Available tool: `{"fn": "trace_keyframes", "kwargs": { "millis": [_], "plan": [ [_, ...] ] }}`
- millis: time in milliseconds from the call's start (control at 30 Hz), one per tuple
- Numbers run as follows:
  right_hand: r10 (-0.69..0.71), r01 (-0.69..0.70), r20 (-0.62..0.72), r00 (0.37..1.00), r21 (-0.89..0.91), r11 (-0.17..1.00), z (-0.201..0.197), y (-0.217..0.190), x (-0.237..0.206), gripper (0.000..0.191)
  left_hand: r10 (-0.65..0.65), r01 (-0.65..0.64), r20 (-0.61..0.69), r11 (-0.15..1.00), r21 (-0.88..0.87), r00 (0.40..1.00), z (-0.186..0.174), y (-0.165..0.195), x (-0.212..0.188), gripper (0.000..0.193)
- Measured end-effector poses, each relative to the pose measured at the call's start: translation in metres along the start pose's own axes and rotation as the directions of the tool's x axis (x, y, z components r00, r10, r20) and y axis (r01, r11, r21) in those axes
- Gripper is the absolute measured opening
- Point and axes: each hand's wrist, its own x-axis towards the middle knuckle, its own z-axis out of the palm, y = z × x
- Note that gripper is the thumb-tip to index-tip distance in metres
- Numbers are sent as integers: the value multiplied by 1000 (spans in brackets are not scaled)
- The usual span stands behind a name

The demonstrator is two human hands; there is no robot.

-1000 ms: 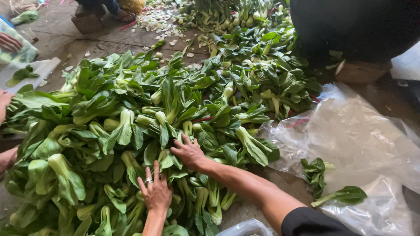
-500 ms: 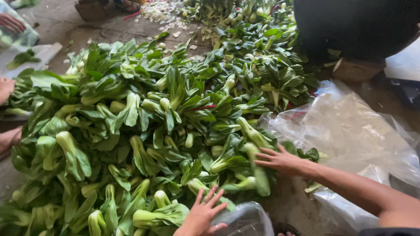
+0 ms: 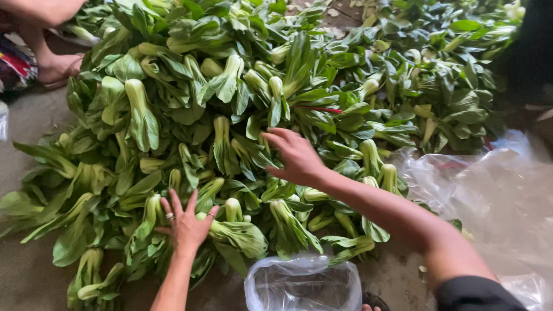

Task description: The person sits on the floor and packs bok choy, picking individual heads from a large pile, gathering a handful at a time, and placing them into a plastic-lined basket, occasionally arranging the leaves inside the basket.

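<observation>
A wide heap of green bok choy (image 3: 242, 109) covers the ground in front of me. My left hand (image 3: 185, 226) rests flat with fingers spread on the stalks at the heap's near edge; it wears a ring. My right hand (image 3: 295, 155) reaches into the middle of the heap with fingers apart, touching the leaves and gripping nothing that I can see. A clear plastic bag (image 3: 304, 283) stands with its mouth wide just below both hands.
A large sheet of clear plastic (image 3: 495, 201) lies on the ground at the right. Another person's bare foot (image 3: 56, 68) and leg are at the top left beside the heap. Grey concrete floor (image 3: 23, 126) shows at the left.
The view has closed in on the heap. My right hand moved from the heap's right edge into its middle. My left hand shifted left onto the near stalks.
</observation>
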Motion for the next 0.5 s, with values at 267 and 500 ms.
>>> {"fn": "trace_keyframes", "kwargs": {
  "millis": [267,500],
  "plan": [
    [134,-177,-116,984,-637,750,103,72,118,80,-6,5,13,995,101,1000,24,-11,-13,75],
    [-74,-268,-405,911,-721,640,145,112,165,83,21,-19,-11,985,169,1000,29,-8,-12,84]
  ]
}}
